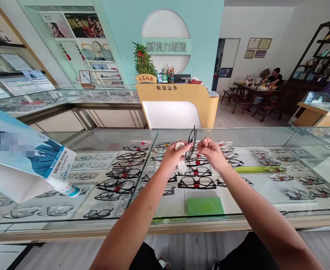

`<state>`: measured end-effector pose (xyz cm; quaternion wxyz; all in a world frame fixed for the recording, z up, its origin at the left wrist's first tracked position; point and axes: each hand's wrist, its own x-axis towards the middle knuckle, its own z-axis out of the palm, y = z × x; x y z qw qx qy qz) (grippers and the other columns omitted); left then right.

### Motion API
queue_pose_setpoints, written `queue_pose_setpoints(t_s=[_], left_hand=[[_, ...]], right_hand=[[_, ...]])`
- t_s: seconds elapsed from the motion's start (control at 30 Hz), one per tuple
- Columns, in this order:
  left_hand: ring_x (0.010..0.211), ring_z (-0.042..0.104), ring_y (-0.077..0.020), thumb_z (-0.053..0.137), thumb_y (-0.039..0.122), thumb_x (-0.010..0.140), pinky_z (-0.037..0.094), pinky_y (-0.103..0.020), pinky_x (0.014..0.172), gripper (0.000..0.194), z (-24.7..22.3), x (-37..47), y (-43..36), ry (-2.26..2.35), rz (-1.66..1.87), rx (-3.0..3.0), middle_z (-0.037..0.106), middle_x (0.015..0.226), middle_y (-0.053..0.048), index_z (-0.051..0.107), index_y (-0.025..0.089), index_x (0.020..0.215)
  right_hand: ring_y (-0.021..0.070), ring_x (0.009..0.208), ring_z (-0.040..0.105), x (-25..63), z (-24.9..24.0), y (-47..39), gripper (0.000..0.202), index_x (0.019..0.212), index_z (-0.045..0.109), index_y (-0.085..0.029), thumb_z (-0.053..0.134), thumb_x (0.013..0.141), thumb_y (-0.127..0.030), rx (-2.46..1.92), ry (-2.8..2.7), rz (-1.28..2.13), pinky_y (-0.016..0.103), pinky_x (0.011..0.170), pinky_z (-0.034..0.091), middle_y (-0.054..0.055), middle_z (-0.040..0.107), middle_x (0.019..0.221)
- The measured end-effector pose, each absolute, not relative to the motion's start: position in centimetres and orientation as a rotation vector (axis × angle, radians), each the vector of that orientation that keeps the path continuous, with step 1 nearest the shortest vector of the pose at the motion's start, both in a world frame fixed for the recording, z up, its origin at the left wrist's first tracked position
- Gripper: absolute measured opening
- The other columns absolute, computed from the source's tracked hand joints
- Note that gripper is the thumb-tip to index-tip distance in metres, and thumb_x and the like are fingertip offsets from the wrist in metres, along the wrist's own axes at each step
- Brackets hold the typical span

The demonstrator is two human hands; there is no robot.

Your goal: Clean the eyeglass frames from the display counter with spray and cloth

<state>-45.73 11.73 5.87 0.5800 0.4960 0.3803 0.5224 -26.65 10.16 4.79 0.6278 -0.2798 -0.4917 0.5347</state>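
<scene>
Above the glass counter my left hand (174,154) is closed around a pair of black-framed eyeglasses (194,141), held upright and edge-on. A bunched white cloth (182,167) is in the same hand and hangs below the fingers. Just right of the frame, my right hand (213,153) has its fingers curled in a pinch close to the glasses. Whatever is between those fingertips, if anything, is too small to make out. Below both hands, rows of eyeglasses (197,182) with red tags lie inside the display case.
The glass display counter (165,216) spans the front. On its left stand a cardboard advertising sign (9,180) and a small white-and-blue bottle (63,186). A green case (204,206) lies under the glass. Beyond are a cashier desk (178,95) and a person (274,78) seated at a table.
</scene>
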Motion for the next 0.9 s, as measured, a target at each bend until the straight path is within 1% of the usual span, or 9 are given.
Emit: queue_pose_setpoints(t_s=[0.07, 0.1, 0.17, 0.3, 0.47, 0.63, 0.73, 0.83, 0.9], left_hand=[[0.071, 0.049, -0.0109, 0.113, 0.062, 0.048, 0.027, -0.023, 0.055, 0.067, 6.0, -45.7, 11.5, 0.890, 1.203, 1.164, 0.082, 0.099, -0.005, 0.081, 0.020, 0.090], [0.073, 0.050, -0.0115, 0.113, 0.062, 0.047, 0.028, -0.023, 0.055, 0.067, 6.1, -45.7, 11.4, 0.896, 1.198, 1.163, 0.083, 0.100, -0.006, 0.082, 0.020, 0.090], [0.074, 0.052, -0.0123, 0.114, 0.061, 0.046, 0.029, -0.023, 0.056, 0.068, 6.3, -45.6, 11.1, 0.914, 1.196, 1.157, 0.081, 0.096, -0.005, 0.082, 0.021, 0.090], [0.074, 0.051, -0.0129, 0.114, 0.063, 0.045, 0.031, -0.023, 0.057, 0.069, 6.4, -45.5, 10.8, 0.929, 1.192, 1.153, 0.073, 0.085, -0.001, 0.083, 0.021, 0.090], [0.074, 0.054, -0.0142, 0.115, 0.060, 0.044, 0.032, -0.025, 0.058, 0.068, 6.3, -45.3, 11.0, 0.926, 1.189, 1.150, 0.077, 0.089, -0.003, 0.083, 0.022, 0.090], [0.071, 0.050, -0.0126, 0.117, 0.057, 0.041, 0.033, -0.025, 0.058, 0.067, 6.3, -45.1, 10.9, 0.908, 1.198, 1.139, 0.068, 0.080, 0.000, 0.082, 0.021, 0.086], [0.069, 0.046, -0.0110, 0.116, 0.061, 0.041, 0.032, -0.024, 0.057, 0.070, 6.2, -44.9, 10.8, 0.896, 1.207, 1.153, 0.065, 0.078, 0.002, 0.081, 0.020, 0.086], [0.067, 0.042, -0.0100, 0.115, 0.066, 0.043, 0.030, -0.024, 0.055, 0.071, 6.1, -44.7, 10.7, 0.881, 1.214, 1.178, 0.058, 0.074, 0.004, 0.080, 0.020, 0.084], [0.066, 0.041, -0.0096, 0.115, 0.065, 0.043, 0.030, -0.024, 0.055, 0.071, 6.0, -44.6, 10.7, 0.885, 1.216, 1.186, 0.055, 0.072, 0.005, 0.079, 0.020, 0.084]], right_hand=[[0.0172, 0.076, 0.053, -26.1, 4.5, 10.0, 0.046, 0.078, 0.048, -0.027, 0.092, 0.069, -0.022, -0.622, -1.090, 1.327, 0.031, 0.073, 0.045, -0.004, 0.060, 0.080], [0.0172, 0.075, 0.055, -26.0, 4.4, 9.9, 0.047, 0.077, 0.048, -0.027, 0.094, 0.069, -0.023, -0.615, -1.077, 1.364, 0.030, 0.072, 0.046, -0.004, 0.060, 0.080], [0.0169, 0.075, 0.057, -26.1, 4.5, 9.7, 0.049, 0.077, 0.048, -0.027, 0.096, 0.070, -0.024, -0.603, -1.068, 1.397, 0.030, 0.072, 0.047, -0.003, 0.061, 0.081], [0.0162, 0.075, 0.058, -26.4, 4.8, 9.4, 0.046, 0.077, 0.049, -0.026, 0.095, 0.075, -0.023, -0.570, -1.088, 1.399, 0.031, 0.074, 0.048, -0.003, 0.064, 0.081], [0.0161, 0.076, 0.059, -26.2, 4.8, 9.3, 0.043, 0.078, 0.051, -0.026, 0.094, 0.075, -0.024, -0.573, -1.098, 1.384, 0.031, 0.074, 0.047, -0.003, 0.064, 0.081], [0.0155, 0.076, 0.060, -26.2, 4.8, 9.3, 0.046, 0.077, 0.050, -0.026, 0.096, 0.074, -0.024, -0.602, -1.104, 1.357, 0.030, 0.075, 0.046, -0.004, 0.063, 0.080], [0.0157, 0.075, 0.058, -26.2, 4.8, 9.4, 0.054, 0.077, 0.047, -0.026, 0.100, 0.072, -0.027, -0.620, -1.117, 1.344, 0.030, 0.074, 0.046, -0.004, 0.063, 0.080], [0.0156, 0.074, 0.055, -26.3, 4.7, 9.5, 0.062, 0.077, 0.044, -0.027, 0.106, 0.070, -0.033, -0.626, -1.129, 1.314, 0.031, 0.074, 0.045, -0.005, 0.061, 0.079], [0.0150, 0.074, 0.054, -26.2, 4.5, 9.5, 0.063, 0.077, 0.045, -0.026, 0.107, 0.070, -0.035, -0.620, -1.132, 1.296, 0.030, 0.074, 0.043, -0.006, 0.060, 0.078]])
